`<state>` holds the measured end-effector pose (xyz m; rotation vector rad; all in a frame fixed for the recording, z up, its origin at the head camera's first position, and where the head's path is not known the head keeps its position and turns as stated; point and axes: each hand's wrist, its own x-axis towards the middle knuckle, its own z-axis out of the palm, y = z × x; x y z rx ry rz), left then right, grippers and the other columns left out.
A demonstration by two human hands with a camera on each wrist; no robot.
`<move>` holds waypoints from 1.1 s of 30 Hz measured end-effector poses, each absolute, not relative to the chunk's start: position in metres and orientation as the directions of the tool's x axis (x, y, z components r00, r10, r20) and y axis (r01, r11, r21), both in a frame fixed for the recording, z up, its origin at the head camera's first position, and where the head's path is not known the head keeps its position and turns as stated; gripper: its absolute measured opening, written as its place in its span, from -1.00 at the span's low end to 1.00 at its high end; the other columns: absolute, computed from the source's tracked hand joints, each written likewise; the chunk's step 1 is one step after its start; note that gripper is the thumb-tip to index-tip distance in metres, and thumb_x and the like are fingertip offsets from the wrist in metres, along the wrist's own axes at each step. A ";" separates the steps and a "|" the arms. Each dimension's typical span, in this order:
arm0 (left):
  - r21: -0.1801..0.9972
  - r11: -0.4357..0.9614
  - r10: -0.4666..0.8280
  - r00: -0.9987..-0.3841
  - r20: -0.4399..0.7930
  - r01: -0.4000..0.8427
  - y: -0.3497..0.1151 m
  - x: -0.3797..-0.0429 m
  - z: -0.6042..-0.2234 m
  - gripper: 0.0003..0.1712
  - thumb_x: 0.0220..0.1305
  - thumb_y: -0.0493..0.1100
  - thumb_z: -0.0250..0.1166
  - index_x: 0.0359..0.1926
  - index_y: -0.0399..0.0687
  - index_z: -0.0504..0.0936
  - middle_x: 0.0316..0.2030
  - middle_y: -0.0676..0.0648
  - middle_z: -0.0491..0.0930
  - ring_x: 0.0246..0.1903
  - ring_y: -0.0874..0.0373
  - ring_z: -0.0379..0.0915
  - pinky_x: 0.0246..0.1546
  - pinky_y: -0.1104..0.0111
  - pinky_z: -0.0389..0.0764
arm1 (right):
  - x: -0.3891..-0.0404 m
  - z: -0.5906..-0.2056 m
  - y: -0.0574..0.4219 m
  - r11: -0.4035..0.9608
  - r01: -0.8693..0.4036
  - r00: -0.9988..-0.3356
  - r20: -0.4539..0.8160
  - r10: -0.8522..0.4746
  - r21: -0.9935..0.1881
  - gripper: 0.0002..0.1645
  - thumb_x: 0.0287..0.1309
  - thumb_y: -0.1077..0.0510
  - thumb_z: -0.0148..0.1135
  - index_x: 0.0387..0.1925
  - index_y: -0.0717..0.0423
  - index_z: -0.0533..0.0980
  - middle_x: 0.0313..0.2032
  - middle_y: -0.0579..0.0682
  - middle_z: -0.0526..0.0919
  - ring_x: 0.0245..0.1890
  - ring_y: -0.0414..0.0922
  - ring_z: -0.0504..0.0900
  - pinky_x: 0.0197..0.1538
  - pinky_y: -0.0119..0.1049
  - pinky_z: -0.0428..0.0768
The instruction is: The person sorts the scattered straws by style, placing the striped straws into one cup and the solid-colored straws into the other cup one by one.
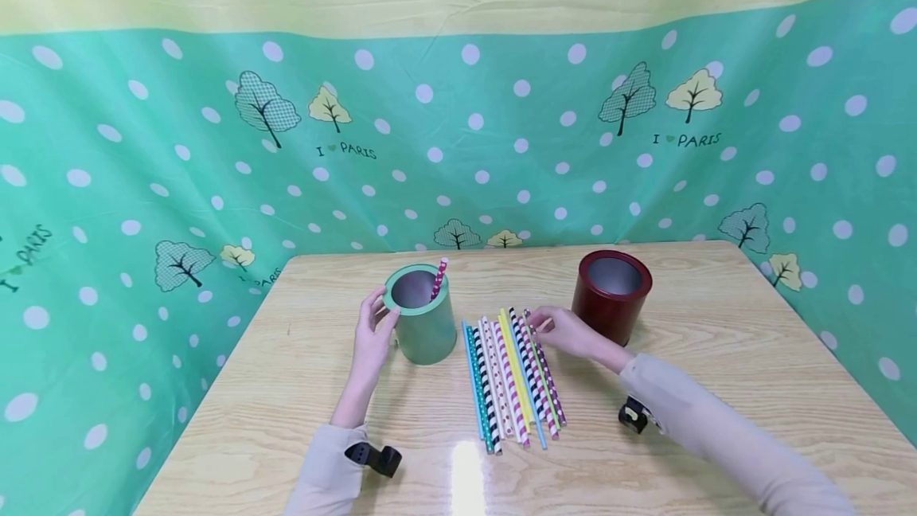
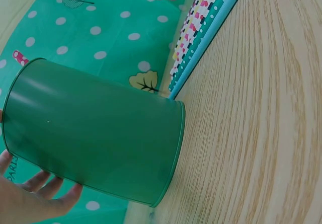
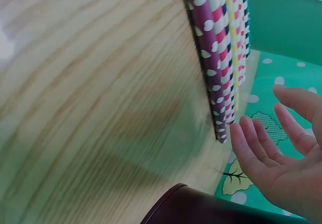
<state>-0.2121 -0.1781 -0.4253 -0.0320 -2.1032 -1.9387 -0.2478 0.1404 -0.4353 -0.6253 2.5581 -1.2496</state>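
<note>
My left hand [image 1: 372,333] grips the light green can [image 1: 426,337] at its left side, thumb and fingers spread around the wall near the rim. In the left wrist view its fingers rest against the green wall. One magenta straw with white spots [image 1: 439,277] leans inside, its top above the rim. My right hand [image 1: 562,330] hovers at the far ends of a row of paper straws [image 1: 512,381], fingers loosely bent and holding nothing. In the right wrist view, its fingertips are close to the end of a purple straw with white hearts [image 3: 210,58], the outermost one.
A dark red can [image 1: 609,309] stands upright just right of my right hand. The straws lie side by side on the wooden table [image 1: 286,396] between the two cans. A green dotted curtain [image 1: 501,126] hangs behind the table and along both sides.
</note>
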 end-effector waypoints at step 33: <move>0.977 0.099 -0.176 -0.963 0.204 0.189 -0.178 -0.211 -0.426 -0.45 0.24 -0.22 0.08 0.23 -0.10 0.17 0.13 -0.19 0.29 0.10 0.01 0.20 0.08 0.20 0.30 | -0.249 -0.457 0.150 0.542 -0.294 -0.855 -0.036 -0.517 -0.788 -0.72 0.00 0.32 0.18 -0.18 0.35 0.46 -0.29 0.17 0.52 -0.35 -0.08 0.45 -0.39 -0.37 0.44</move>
